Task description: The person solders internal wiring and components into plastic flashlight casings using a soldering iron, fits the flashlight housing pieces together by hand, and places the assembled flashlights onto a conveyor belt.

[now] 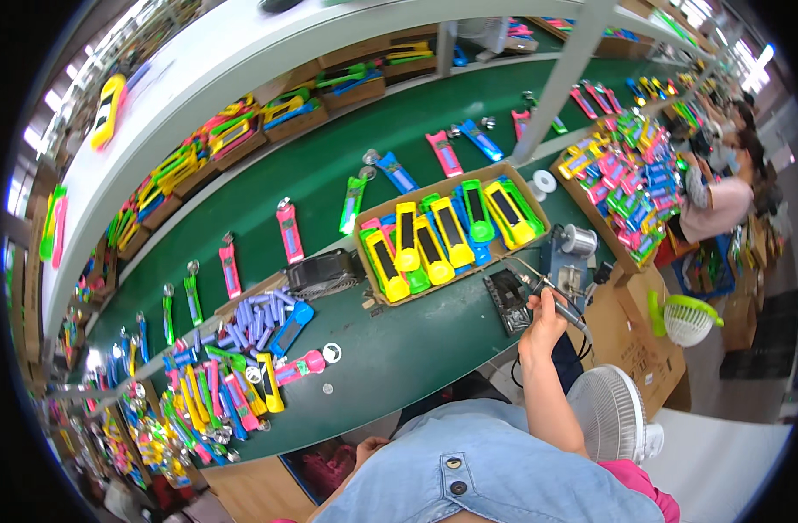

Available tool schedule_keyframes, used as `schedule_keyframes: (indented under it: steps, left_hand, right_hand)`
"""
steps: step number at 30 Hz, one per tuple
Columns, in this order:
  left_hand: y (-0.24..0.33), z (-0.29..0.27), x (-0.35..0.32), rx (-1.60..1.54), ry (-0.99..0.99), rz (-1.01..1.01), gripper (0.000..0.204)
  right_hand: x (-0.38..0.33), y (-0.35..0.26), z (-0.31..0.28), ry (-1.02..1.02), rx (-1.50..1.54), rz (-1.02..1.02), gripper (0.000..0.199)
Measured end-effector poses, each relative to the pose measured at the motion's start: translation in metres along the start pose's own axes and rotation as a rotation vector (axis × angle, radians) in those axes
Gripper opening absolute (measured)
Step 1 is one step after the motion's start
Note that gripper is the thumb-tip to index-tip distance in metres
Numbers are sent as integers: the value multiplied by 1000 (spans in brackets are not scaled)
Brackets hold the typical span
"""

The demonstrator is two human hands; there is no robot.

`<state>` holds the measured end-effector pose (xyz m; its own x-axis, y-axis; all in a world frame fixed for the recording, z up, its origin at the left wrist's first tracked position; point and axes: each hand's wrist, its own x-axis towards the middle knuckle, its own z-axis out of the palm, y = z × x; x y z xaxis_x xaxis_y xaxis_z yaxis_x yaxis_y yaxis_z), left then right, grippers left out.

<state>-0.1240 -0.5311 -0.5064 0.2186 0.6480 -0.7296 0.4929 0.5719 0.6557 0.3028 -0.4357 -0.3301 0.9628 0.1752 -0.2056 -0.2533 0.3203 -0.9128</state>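
In my right hand (543, 327), closed and raised at the bench's right end, is a soldering iron (568, 311) with a cable trailing from its handle. A black fixture (508, 301) lies on the bench just left of that hand. Close behind the iron stands a solder spool (579, 241) on a blue-grey stand. My left hand (370, 446) is low by my body, beside the bench's near edge. Only a small part of it shows, and I cannot make out its fingers. A cardboard box (364, 261) of yellow, green and blue plastic housings sits left of the fixture.
Purple cylindrical cells (252, 322) and colourful housings (211, 392) are heaped at left. Spaced pink, green and blue units (288, 231) line the green belt (320, 157). A white fan (608, 414) and a green fan (688, 320) stand at right. Another person (722, 205) sits beyond a full box.
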Motion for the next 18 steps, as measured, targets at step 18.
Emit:
schedule_keyframes:
  steps: [18]
  left_hand:
    - [-183,130,-109,259,26,-821,25]
  right_hand:
    - [-16,46,-27,-486,-168,316,14]
